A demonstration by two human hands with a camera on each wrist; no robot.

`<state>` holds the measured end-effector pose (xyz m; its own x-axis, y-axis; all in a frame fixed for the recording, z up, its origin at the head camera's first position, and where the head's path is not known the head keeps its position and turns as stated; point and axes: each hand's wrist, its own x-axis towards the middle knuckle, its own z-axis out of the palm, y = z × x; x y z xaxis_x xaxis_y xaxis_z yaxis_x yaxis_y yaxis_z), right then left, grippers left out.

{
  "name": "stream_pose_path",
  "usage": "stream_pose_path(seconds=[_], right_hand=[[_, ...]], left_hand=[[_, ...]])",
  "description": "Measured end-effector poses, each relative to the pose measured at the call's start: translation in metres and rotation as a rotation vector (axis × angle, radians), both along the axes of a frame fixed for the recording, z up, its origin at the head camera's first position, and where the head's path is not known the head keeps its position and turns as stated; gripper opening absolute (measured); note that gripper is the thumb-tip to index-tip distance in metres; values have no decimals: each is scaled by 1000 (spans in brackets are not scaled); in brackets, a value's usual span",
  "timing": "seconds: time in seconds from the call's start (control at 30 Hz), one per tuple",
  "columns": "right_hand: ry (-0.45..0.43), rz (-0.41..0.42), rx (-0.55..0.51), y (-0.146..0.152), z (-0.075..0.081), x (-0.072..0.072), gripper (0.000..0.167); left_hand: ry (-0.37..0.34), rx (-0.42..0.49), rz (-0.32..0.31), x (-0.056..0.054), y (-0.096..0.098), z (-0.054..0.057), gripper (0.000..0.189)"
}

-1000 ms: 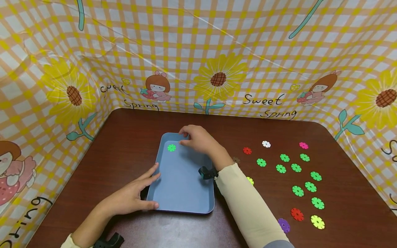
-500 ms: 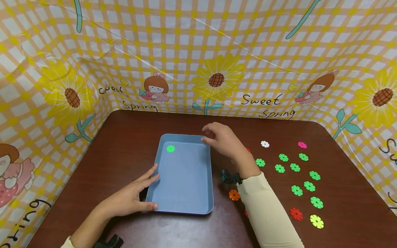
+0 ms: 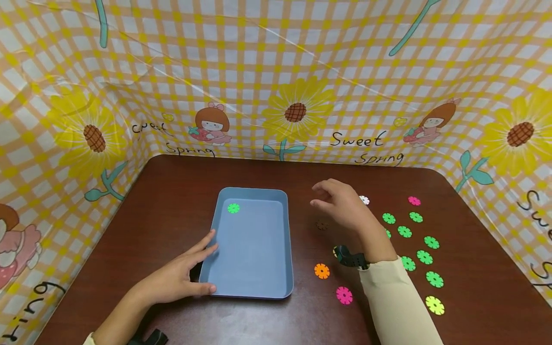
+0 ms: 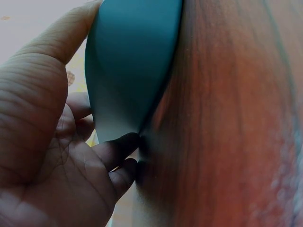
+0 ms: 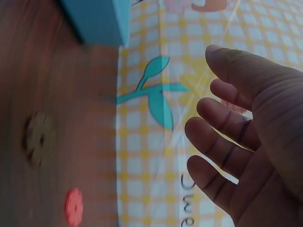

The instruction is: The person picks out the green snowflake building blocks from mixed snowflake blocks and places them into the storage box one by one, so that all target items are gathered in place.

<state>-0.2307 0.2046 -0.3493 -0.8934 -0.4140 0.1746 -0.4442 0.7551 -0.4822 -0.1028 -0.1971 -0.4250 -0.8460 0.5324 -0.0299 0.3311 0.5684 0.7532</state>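
A shallow blue tray (image 3: 250, 254) lies on the brown table, with one green notched plastic disc (image 3: 233, 208) in its far left part. My left hand (image 3: 178, 278) holds the tray at its near left side. In the left wrist view, the thumb is at the top of the tray's wall (image 4: 132, 56) and the lower fingertips (image 4: 124, 147) touch its bottom edge. To the right of the tray, my right hand (image 3: 342, 203) hovers with fingers loosely bent and nothing between them. A brown disc (image 3: 321, 224) is just below its fingertips in the head view.
Several green discs (image 3: 404, 232) are spread over the right side. An orange disc (image 3: 321, 271), a pink disc (image 3: 344, 295) and a yellow disc (image 3: 434, 305) lie nearer. White checked cloth (image 3: 241, 120) walls the back and sides. The right forearm hides some discs.
My right hand has moved from over the tray's far edge rightward to above the table beside the loose discs. The left hand stays on the tray, and the green disc inside keeps its place.
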Motion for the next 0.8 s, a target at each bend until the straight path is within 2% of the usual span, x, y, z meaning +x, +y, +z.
stream_pose_path(seconds=[0.2, 0.8], right_hand=[[10, -20, 46, 23, -7, 2, 32], [-87, -58, 178, 94, -33, 7, 37]], left_hand=[[-5, -6, 11, 1, -2, -1, 96], [10, -13, 5, 0, 2, -1, 96]])
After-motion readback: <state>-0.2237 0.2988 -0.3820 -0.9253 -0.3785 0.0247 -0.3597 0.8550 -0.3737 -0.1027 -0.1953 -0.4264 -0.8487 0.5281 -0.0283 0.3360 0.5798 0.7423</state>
